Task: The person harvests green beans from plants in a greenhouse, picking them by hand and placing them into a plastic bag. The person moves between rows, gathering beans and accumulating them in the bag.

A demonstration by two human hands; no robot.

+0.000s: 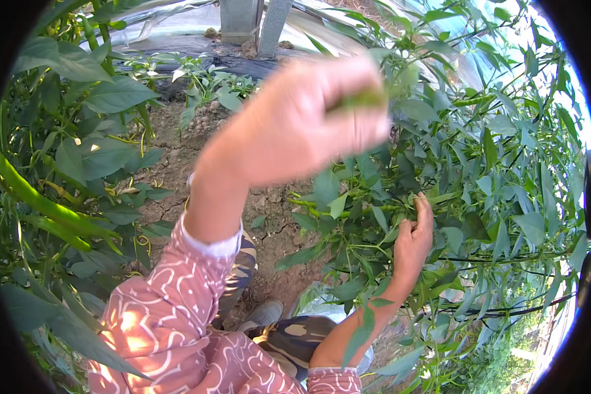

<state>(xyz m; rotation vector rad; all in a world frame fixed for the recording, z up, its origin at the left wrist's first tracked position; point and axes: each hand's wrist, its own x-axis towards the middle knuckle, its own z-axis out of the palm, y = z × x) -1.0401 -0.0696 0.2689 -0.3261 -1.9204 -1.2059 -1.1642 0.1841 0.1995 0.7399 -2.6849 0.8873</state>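
My left hand (320,108) is raised high in front of me, blurred, its fingers curled around something green, most likely part of a pepper plant; a leaf or pod cannot be told apart. Lower and to the right, my right hand (416,231) reaches among the pepper leaves, thumb and forefinger close together at a stem. Whether it grips the stem is not clear. Slender green peppers (344,213) lie among the leaves just left of that hand. Large bright green chilli peppers (44,202) hang on the plants at the far left.
Dense pepper plants (502,197) stand on the right, with thin black lines (512,258) running through them. Cracked soil (271,216) lies between the rows. Metal posts (239,22) and plastic sheeting (177,29) are at the top. A clear plastic bag (320,303) lies by my legs.
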